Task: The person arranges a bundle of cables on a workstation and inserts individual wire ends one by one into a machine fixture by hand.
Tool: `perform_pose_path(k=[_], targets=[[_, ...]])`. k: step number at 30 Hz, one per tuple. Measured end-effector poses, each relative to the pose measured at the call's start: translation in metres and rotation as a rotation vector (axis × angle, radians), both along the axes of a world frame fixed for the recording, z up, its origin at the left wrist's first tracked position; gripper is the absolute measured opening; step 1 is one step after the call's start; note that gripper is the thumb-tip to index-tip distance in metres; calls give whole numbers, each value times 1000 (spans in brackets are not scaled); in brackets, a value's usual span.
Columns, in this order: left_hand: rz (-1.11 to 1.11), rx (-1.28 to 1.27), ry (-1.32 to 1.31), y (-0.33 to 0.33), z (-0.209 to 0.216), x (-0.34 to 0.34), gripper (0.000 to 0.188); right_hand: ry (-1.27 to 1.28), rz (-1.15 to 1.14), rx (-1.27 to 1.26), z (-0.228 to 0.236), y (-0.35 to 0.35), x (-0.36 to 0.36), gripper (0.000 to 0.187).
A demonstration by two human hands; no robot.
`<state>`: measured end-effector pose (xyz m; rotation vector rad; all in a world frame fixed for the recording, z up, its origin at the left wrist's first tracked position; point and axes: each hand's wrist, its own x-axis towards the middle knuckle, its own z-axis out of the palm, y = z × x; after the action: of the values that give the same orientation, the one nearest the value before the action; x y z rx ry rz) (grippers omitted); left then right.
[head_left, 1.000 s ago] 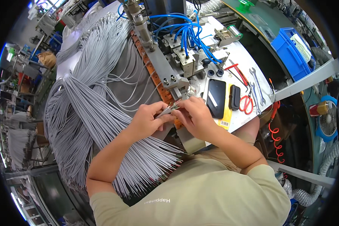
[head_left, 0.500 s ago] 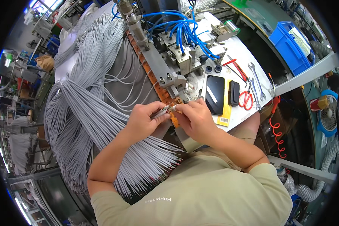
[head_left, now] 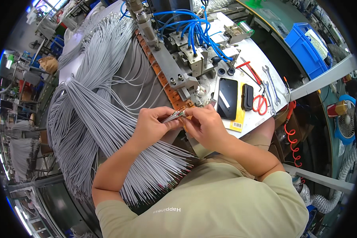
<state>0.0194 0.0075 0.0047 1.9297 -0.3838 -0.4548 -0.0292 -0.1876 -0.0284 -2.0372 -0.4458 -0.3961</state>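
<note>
My left hand (head_left: 151, 126) is closed, pinching the ends of a few grey cables (head_left: 173, 117) between thumb and fingers. Thin coloured wires (head_left: 182, 113) stick out of those ends toward my right hand (head_left: 207, 123), whose thumb and fingertips are pressed together on the wire tips. Whether a small part sits between the right fingertips is too small to tell. Both hands meet just in front of an orange rail (head_left: 169, 97) on the bench machine (head_left: 166, 65). Under my left forearm spreads a large bundle of grey cables (head_left: 107, 119), their cut ends fanned toward my body.
Blue air hoses (head_left: 194, 29) loop over the machine. On the white bench at right lie a black phone (head_left: 227, 99), a black case (head_left: 247, 97), red-handled scissors (head_left: 260, 104), pliers (head_left: 256, 74) and wrenches (head_left: 271, 89). A blue crate (head_left: 305, 51) stands beyond, above a coiled red hose (head_left: 291, 139).
My hands stay together over the cable ends. The right fingers have shifted slightly, and the white piece seen at their tips now gives way to visible coloured wires. The view has moved a little.
</note>
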Motion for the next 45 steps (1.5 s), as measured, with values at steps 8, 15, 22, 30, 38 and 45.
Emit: perform_pose_path(k=[8, 15, 22, 30, 38, 45], targets=[[-105, 88, -209, 0, 0, 0, 14, 114, 67, -10, 3, -7, 6, 14], [-141, -59, 37, 2, 1, 5, 14, 5, 159, -6, -8, -16, 13, 17], [-142, 135, -659, 4, 0, 0, 25, -160, -32, -128, -6, -3, 16, 19], [-252, 271, 188, -7, 40, -8, 30, 278, -159, 140, -36, -30, 26, 18], [-277, 280, -726, -4, -2, 0, 35, 476, -148, 217, -29, -28, 31, 24], [-280, 374, -721, -4, 1, -7, 34, 337, -171, 176, -27, -25, 26, 22]])
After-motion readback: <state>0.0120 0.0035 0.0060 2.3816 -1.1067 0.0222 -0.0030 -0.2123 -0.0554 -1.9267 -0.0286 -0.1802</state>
